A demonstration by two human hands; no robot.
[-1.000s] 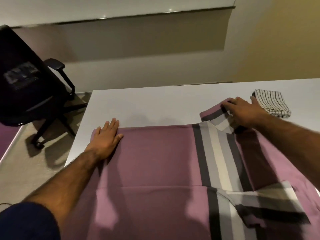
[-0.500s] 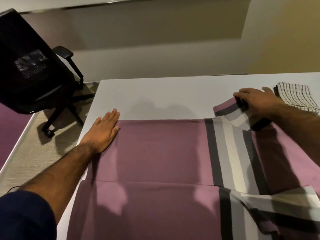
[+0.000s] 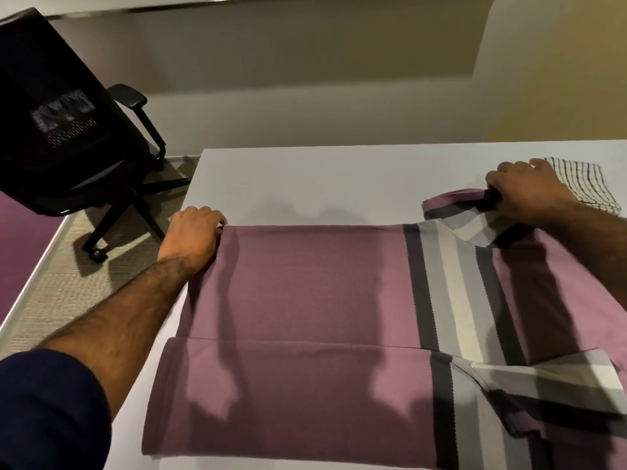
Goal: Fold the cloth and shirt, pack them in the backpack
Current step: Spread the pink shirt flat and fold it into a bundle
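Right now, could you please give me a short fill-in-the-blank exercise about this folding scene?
1. The shirt lies spread on a white ___.
2. The right hand pinches the shirt's striped ___.
3. The left hand grips the shirt's far ___ corner.
4. The checked cloth lies folded just past the right hand, while a black office ___ stands on the floor.
Missing words: table; sleeve; left; chair.

White table (image 3: 332, 178), black office chair (image 3: 57, 123) (mesh back), beige wall (image 3: 305, 79), carpet (image 3: 51, 290)
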